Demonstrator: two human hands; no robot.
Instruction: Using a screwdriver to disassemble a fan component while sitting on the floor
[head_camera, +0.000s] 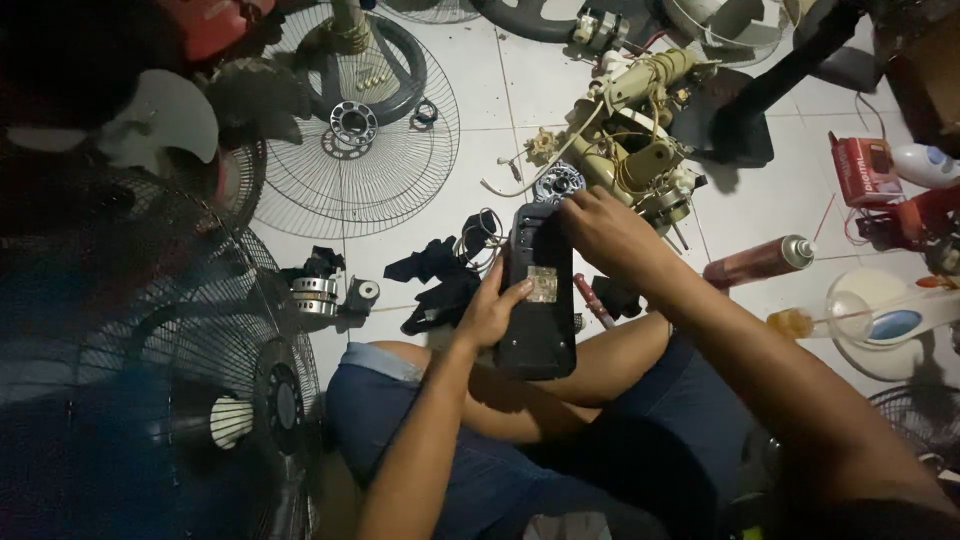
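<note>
Both hands, left (492, 312) and right (605, 232), grip the black fan housing (540, 300) between them.

floor: white tiles (780, 200) | light: dim, dark at left | clutter: wire fan guard (400, 160)

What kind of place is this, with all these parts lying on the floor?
Probably a small fan repair spot, worked on a tiled floor. Wire fan guards, a stripped beige fan motor and a spray can surround the person holding a black fan housing.
</note>
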